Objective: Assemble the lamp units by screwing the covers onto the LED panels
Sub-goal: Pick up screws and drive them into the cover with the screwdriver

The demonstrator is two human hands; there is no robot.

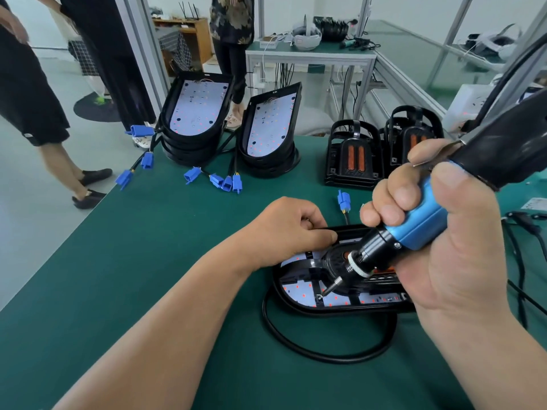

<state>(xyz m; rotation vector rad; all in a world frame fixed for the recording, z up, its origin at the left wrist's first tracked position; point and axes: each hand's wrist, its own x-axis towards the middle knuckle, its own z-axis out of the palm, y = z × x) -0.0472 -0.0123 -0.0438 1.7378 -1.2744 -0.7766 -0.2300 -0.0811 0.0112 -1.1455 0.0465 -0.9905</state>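
One unit (340, 312) lies on the tabletop (148, 261) just in front of the person, its cover (334, 261) set over the LED panel (299, 291). The right hand (450, 247) grips the screwdriver (420, 229), and the bit (331, 287) leans steeply into a screw (319, 296) at the cover's near-left corner. The left hand (284, 229) curls over the unit's far rim and holds it down.

The tilt is the main risk. Driven at that angle, the bit may slip out and skid onto the bare panel, scarring LEDs, or the screw may enter crooked and strip the plastic. The left hand holds only one edge, so torque could swing the unit or nudge the cover off its holes. The cable (296, 341) looped by the near rim could snag the right wrist.
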